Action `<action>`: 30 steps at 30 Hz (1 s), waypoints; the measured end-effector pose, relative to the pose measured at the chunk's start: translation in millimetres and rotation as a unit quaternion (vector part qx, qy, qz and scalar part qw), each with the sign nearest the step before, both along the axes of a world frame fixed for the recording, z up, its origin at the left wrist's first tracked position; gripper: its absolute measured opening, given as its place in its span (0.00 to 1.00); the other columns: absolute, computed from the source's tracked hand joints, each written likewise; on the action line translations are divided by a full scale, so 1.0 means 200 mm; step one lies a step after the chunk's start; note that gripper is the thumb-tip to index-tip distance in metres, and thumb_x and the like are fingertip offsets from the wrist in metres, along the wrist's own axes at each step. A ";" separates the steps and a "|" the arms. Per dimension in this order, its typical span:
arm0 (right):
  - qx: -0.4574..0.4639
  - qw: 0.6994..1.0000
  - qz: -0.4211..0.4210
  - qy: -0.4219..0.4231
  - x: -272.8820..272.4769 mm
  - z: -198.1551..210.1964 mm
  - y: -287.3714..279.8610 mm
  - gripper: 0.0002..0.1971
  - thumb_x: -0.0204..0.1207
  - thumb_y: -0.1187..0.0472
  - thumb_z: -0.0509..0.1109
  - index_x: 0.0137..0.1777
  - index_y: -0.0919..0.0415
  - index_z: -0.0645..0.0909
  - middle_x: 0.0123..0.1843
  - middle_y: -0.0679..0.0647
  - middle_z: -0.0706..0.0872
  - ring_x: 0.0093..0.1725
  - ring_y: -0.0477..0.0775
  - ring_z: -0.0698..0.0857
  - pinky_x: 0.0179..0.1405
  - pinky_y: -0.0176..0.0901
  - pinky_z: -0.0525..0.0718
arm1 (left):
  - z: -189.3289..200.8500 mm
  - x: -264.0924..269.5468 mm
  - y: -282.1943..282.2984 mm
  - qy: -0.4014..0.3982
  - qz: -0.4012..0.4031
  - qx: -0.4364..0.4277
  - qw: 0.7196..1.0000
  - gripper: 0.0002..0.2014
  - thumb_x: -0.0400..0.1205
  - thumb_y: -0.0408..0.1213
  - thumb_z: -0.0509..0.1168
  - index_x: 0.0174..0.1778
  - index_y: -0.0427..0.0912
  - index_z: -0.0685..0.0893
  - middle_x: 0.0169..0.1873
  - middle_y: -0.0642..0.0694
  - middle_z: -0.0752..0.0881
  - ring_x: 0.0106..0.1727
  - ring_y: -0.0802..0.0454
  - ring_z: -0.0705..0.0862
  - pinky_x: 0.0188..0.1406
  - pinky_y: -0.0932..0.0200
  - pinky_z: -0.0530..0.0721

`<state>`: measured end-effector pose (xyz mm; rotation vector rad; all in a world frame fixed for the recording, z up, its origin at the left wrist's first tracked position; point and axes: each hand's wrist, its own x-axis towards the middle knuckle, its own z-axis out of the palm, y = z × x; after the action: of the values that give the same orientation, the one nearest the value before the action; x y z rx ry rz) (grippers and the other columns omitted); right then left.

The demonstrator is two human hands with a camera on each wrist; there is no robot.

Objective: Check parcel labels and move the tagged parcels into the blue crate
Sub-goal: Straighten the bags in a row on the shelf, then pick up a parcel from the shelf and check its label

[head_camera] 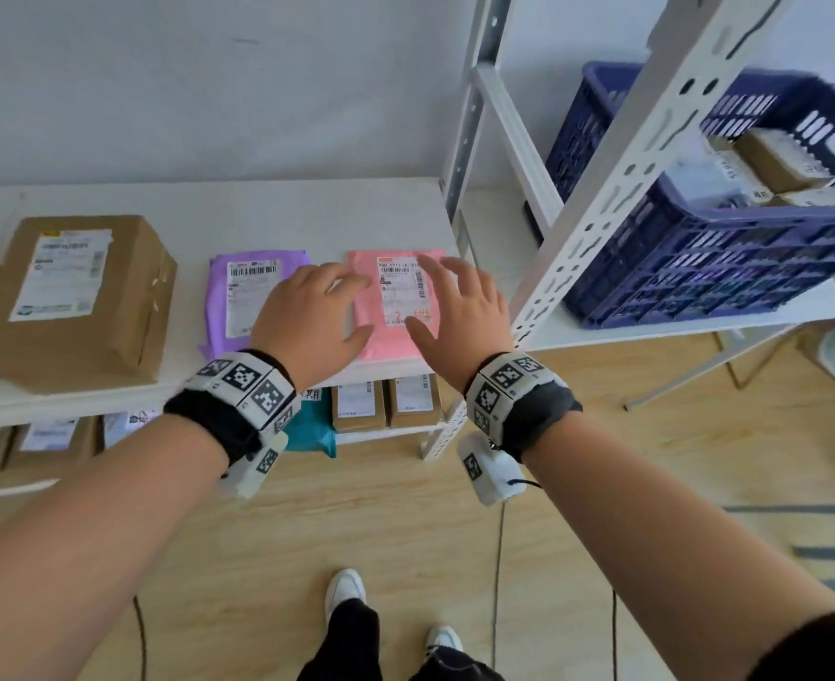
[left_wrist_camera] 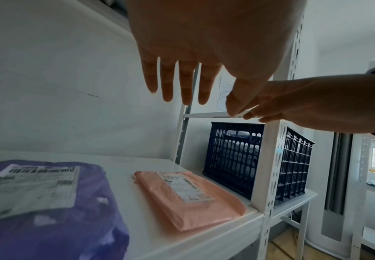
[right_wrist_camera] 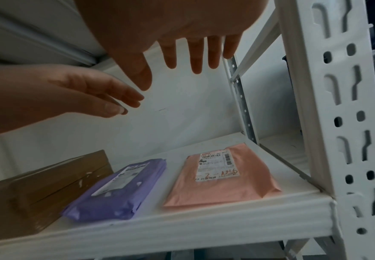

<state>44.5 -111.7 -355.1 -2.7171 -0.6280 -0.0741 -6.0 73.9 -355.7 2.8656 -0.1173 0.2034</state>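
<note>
A pink mailer parcel (head_camera: pixel 396 307) (left_wrist_camera: pixel 188 195) (right_wrist_camera: pixel 222 177) with a white label and red handwriting lies flat at the right end of the white shelf (head_camera: pixel 307 213). Both hands hover above it, apart from it, fingers spread and straight. My left hand (head_camera: pixel 312 312) (left_wrist_camera: pixel 182 82) is over its left edge, my right hand (head_camera: pixel 459 307) (right_wrist_camera: pixel 195 58) over its right side. Neither hand holds anything. A purple mailer (head_camera: pixel 253 297) (right_wrist_camera: pixel 120 190) lies just left. The blue crate (head_camera: pixel 730 228) (left_wrist_camera: pixel 257 163) stands on the neighbouring shelf to the right, with boxes inside.
A large brown carton (head_camera: pixel 76 292) (right_wrist_camera: pixel 44 186) sits further left on the same shelf. A white perforated upright (head_camera: pixel 617 189) (right_wrist_camera: pixel 337 123) stands between the pink parcel and the crate. Lower shelves hold small cartons (head_camera: pixel 386 405) and a teal bag (head_camera: pixel 312 430).
</note>
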 end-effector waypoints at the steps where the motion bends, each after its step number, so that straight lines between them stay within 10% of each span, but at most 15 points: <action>1: 0.000 1.000 0.005 -0.005 -0.02 0.00 -0.01 0.32 0.76 0.46 0.66 0.80 0.48 0.62 0.77 0.53 0.69 0.75 0.59 0.67 0.74 0.58 0.67 | -0.01 -0.03 -0.02 0.000 -0.001 -0.007 1.000 0.25 0.77 0.45 0.69 0.71 0.42 0.79 0.66 0.40 0.81 0.65 0.36 0.78 0.64 0.41 0.76; 30: 0.062 0.984 0.027 0.167 -0.32 -1.07 -0.42 0.26 0.82 0.47 0.60 0.78 0.55 0.67 0.76 0.55 0.71 0.75 0.58 0.69 0.74 0.53 0.71 | -1.05 -0.45 -0.53 0.083 0.066 -0.050 0.993 0.27 0.80 0.50 0.66 0.74 0.46 0.75 0.66 0.47 0.78 0.66 0.47 0.77 0.64 0.47 0.78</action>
<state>-19.4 -195.5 -569.4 -2.5094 -0.5755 0.3389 -95.5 -33.1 -566.3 2.7773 0.1109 -0.0057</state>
